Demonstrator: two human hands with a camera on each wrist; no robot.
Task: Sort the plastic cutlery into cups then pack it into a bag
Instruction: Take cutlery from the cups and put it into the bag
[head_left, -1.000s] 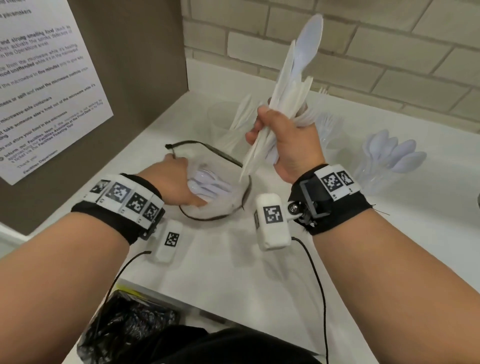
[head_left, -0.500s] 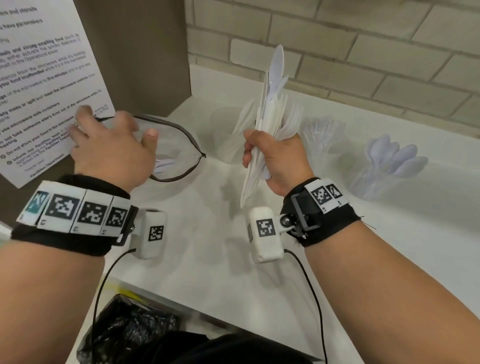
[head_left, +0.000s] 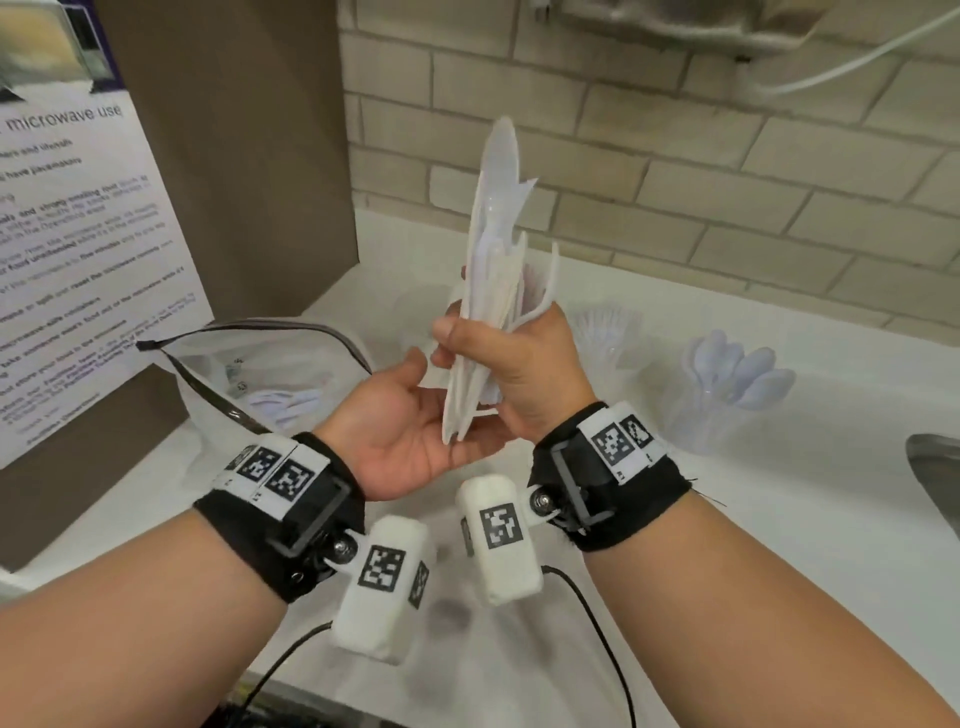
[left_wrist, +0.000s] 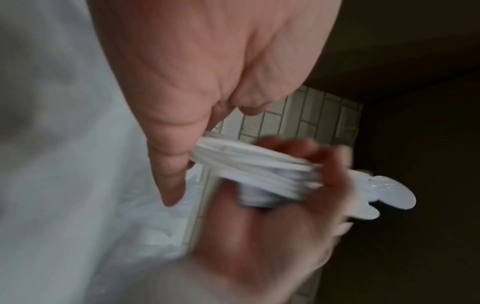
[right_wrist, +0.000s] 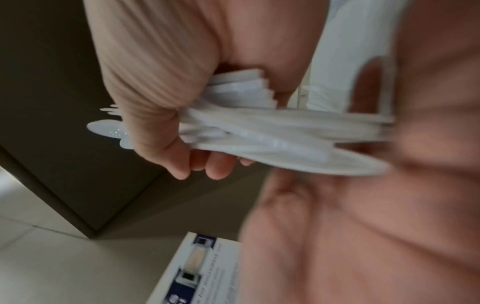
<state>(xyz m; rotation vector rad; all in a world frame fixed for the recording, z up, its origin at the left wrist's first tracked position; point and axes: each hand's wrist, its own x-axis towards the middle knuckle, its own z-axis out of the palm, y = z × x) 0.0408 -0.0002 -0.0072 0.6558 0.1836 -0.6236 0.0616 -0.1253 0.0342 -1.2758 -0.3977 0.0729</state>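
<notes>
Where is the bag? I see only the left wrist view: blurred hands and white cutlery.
Observer: The bag lies open on the counter, left of the hands, with some cutlery inside.
Operator: Which side is gripping?
Observer: The right hand grips the cutlery bundle upright; the left hand is open, palm up, under its lower ends.
Operator: Is anything left to pack?
Observer: Yes, a clear cup of spoons stands right of the hands.
</notes>
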